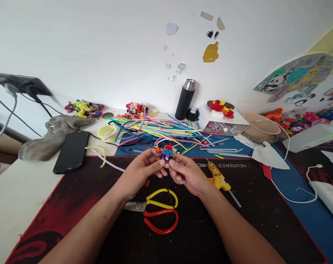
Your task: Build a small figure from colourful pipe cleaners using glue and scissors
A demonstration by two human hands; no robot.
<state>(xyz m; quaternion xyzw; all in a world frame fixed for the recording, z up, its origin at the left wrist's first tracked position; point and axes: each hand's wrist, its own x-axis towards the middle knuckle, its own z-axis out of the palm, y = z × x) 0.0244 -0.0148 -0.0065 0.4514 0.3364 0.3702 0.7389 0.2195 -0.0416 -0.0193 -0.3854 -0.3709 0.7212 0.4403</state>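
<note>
Between my two hands, above the dark desk mat (216,234), is a small pipe-cleaner figure (167,153) in red, blue and purple. The thumb and fingers of my left hand (144,168) pinch it from the left. My right hand (190,174) grips its right side the same way. Fingertips hide the figure's lower edges. Scissors (162,212) with one yellow and one red handle lie on the mat below my hands. Just right of my right hand rests a yellow glue gun (220,179) with a clear glue stick in its back end.
A loose pile of coloured pipe cleaners (155,128) spreads behind my hands. At left lies a black phone (71,152). Farther back stand a black thermos (185,99) and a white box (224,121). Clear glue sticks (221,150) and a crumpled tissue (269,156) lie to the right.
</note>
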